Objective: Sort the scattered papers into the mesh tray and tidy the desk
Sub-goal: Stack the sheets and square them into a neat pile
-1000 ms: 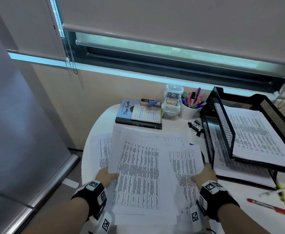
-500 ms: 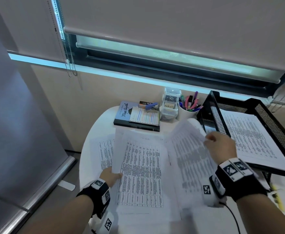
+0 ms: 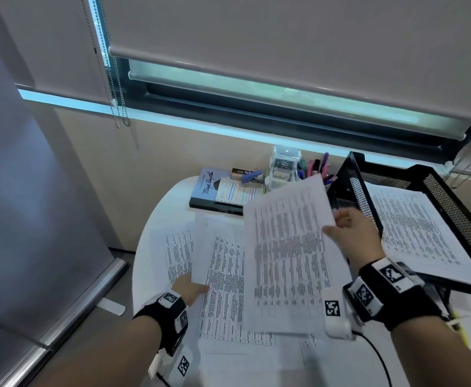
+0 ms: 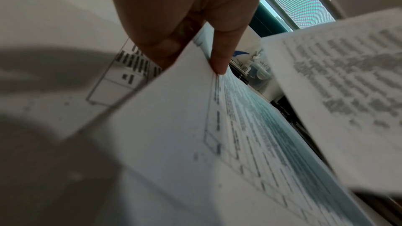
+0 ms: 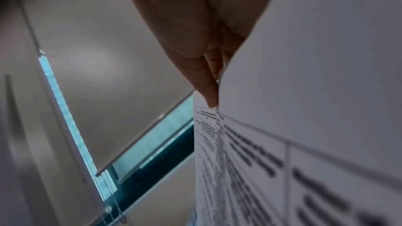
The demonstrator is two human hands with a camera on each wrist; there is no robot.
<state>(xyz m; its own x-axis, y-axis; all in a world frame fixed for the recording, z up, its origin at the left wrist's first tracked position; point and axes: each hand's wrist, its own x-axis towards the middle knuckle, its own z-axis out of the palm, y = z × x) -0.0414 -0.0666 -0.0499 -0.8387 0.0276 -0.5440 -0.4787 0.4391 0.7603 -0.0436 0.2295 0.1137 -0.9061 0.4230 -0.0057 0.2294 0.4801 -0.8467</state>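
Printed sheets lie overlapping on the round white desk (image 3: pixel 156 247). My right hand (image 3: pixel 348 233) pinches the right edge of one lifted sheet (image 3: pixel 287 247), held above the pile and tilted toward me; its thumb (image 5: pixel 208 92) lies on the printed side. My left hand (image 3: pixel 189 289) pinches the left edge of a desk sheet (image 3: pixel 223 275), thumb (image 4: pixel 219 57) on top and the other fingers under it. A black mesh tray (image 3: pixel 452 208) stands at the right, holding printed pages (image 3: pixel 413 230).
At the desk's far side lie a dark book (image 3: pixel 209 188) with a striped notepad (image 3: pixel 239 194) on it, a clear plastic box (image 3: pixel 284 166) and a cup of pens (image 3: pixel 318 169). The wall and window blind stand right behind.
My right hand picked a sheet off the right of the pile, swung it up toward the tray, and now holds it higher and flatter over the pile. The left hand stayed at the pile's left edge.
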